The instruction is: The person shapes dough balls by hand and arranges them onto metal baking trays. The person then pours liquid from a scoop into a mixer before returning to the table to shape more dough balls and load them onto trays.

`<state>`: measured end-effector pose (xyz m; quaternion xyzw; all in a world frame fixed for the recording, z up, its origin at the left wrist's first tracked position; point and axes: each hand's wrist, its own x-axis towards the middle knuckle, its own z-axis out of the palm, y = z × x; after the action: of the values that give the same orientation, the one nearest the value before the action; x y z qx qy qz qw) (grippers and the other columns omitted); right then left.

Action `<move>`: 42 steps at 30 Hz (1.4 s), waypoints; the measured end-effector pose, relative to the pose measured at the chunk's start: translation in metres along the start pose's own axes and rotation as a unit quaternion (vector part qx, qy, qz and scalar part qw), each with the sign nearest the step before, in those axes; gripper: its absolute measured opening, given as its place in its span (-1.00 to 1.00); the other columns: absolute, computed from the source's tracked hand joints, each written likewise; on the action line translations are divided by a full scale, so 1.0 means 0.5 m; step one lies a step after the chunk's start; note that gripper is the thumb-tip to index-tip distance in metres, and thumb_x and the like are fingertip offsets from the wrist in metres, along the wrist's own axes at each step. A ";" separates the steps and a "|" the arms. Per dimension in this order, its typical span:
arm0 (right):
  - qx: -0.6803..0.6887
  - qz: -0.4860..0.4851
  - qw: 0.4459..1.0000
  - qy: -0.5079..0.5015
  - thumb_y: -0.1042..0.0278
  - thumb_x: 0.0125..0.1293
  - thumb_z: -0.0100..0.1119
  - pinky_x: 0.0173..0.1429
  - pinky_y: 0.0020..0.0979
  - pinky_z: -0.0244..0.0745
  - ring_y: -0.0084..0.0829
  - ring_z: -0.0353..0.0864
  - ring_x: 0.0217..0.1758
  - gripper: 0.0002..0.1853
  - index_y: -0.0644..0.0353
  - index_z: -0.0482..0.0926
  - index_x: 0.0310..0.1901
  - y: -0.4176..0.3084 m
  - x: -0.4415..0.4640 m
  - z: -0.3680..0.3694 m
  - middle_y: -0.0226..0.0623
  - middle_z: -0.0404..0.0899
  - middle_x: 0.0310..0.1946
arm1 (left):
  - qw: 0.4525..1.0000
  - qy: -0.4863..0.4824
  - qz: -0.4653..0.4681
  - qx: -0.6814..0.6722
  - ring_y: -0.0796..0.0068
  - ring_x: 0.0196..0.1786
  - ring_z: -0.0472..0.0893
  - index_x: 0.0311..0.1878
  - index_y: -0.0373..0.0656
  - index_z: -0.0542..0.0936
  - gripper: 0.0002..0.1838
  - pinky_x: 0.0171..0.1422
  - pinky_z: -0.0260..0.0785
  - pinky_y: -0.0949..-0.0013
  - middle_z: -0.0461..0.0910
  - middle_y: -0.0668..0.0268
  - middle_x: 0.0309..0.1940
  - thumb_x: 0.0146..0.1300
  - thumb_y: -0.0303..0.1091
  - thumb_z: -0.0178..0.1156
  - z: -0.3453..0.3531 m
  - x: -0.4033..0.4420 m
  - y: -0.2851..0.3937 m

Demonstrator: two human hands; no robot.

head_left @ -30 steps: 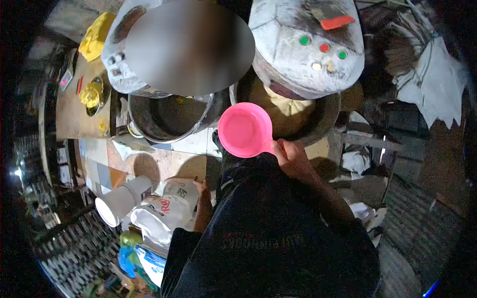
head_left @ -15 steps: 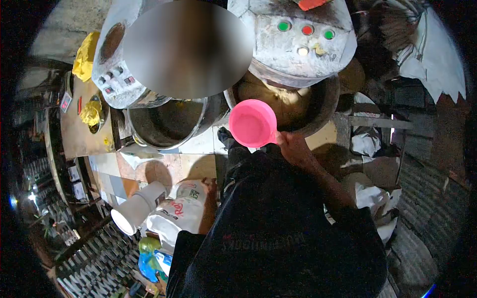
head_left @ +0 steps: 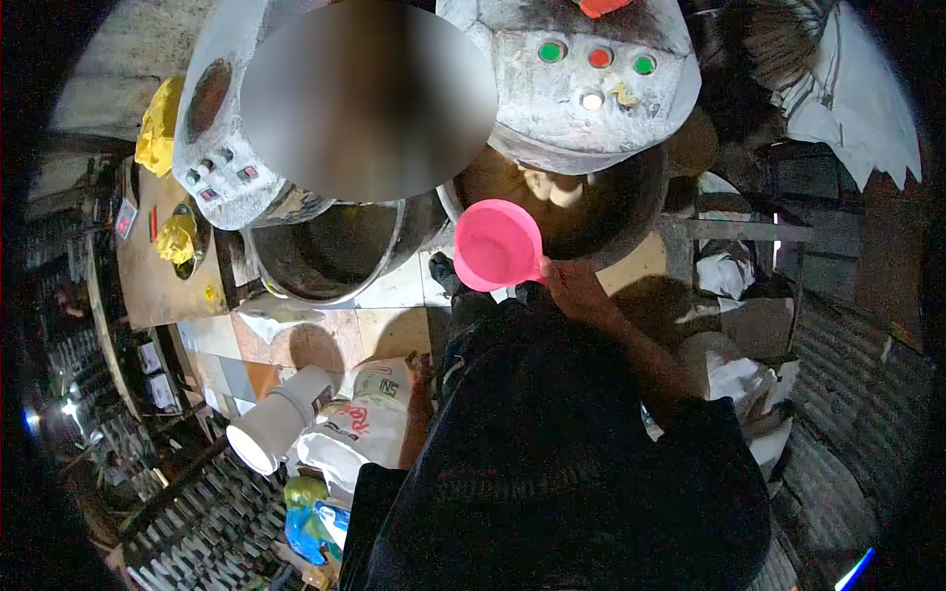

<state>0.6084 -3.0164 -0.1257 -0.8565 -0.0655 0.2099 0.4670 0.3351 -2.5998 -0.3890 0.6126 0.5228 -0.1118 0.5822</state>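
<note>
My right hand (head_left: pixel 567 283) is closed around the short handle of a pink plastic dipper (head_left: pixel 498 243). The dipper is held level in front of my body, with its round mouth facing up and no clear contents visible. Just beyond it stands a large mixer bowl (head_left: pixel 636 222), where pale dough (head_left: pixel 555 187) sits under the machine head. My left hand (head_left: pixel 421 372) hangs low at my side near a white printed sack (head_left: pixel 370 424). It is dark there, and its fingers cannot be made out.
A white mixer head (head_left: pixel 591 128) with green and red buttons overhangs the bowl. Left of it stands a second bowl (head_left: pixel 394 246). A wooden table (head_left: pixel 148 286) carries yellow plastic (head_left: pixel 175 239). A white bucket (head_left: pixel 281 419) lies tilted in view beside the sack; white bags (head_left: pixel 729 271) are at right.
The view has shifted slightly. The dough in the mixer bowl has changed shape and position. My right hand keeps hold of the dipper, almost in the same place.
</note>
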 end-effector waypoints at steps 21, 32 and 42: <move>-0.060 -0.040 0.996 -0.046 0.22 0.43 -0.18 -0.30 0.04 0.49 0.02 0.60 -0.44 -0.69 0.29 0.47 -0.12 0.014 0.017 -0.013 0.03 0.56 -0.55 | 0.990 0.019 0.016 0.135 0.49 -0.54 0.42 0.16 0.11 0.47 -0.54 -0.53 0.29 0.42 0.53 0.26 -0.41 0.20 -0.07 0.25 -0.036 -0.019 0.032; -0.051 -0.007 0.999 -0.018 -0.16 0.51 -0.43 -0.13 -0.09 0.45 -0.08 0.62 -0.35 -0.31 0.30 0.60 -0.24 0.045 0.012 0.010 0.07 0.59 -0.47 | 0.994 0.002 0.002 0.106 0.43 -0.47 0.48 0.07 -0.02 0.52 -0.59 -0.50 0.35 0.33 0.50 0.31 -0.48 0.19 -0.11 0.26 -0.038 0.011 0.027; 0.063 0.083 0.993 -0.045 -0.12 0.51 -0.38 -0.10 -0.08 0.44 0.02 0.64 -0.26 -0.36 0.32 0.59 -0.19 0.004 0.018 -0.009 0.07 0.62 -0.43 | 0.624 -0.025 0.516 0.587 0.09 -0.32 0.61 0.08 -0.08 0.58 -0.58 -0.23 0.49 0.11 0.64 0.13 -0.32 0.08 -0.47 0.15 -0.073 0.062 -0.001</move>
<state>0.6184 -3.0182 -0.1277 -0.8173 -0.0015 0.2901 0.4978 0.3310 -2.5538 -0.4017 0.9905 -0.0700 -0.0917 0.0745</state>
